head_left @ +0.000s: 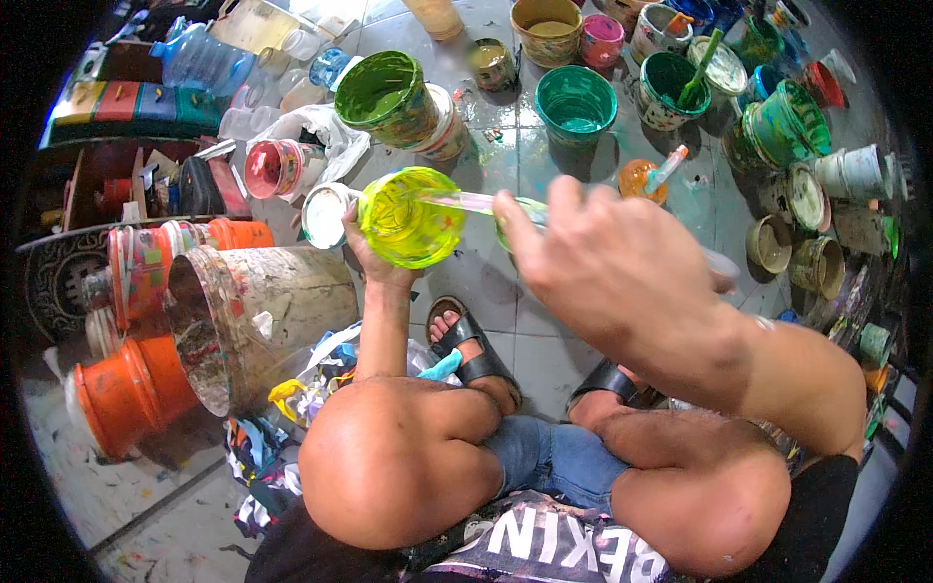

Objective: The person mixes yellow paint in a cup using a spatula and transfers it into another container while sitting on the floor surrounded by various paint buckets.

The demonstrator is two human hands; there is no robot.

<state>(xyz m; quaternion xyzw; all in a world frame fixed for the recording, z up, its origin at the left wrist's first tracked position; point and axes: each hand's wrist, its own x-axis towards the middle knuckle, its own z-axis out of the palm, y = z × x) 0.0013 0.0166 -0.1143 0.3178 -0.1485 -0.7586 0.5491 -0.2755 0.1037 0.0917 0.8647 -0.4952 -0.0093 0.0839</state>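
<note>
My left hand [367, 243] grips a small bucket [432, 245] coated inside with yellow-green paint, its mouth tilted up toward me. With closed fingers, my right hand [612, 253] holds a pale pinkish stirring stick [471, 201]. The stick's far end reaches into the bucket, against the paint-smeared inside; its exact tip is hard to make out. Beneath my right hand, a container with greenish smears [531, 216] is mostly hidden. Beside my left hand stands a small tub with a whitish top [325, 216].
Ahead on the tiles stand a green paint bucket [575, 80], a dark green one with a green stirrer [698, 73] and an olive one [428, 109]. An orange cup [637, 183] sits beyond my right hand. At left lie a large stained bucket [292, 291] and orange buckets [131, 394].
</note>
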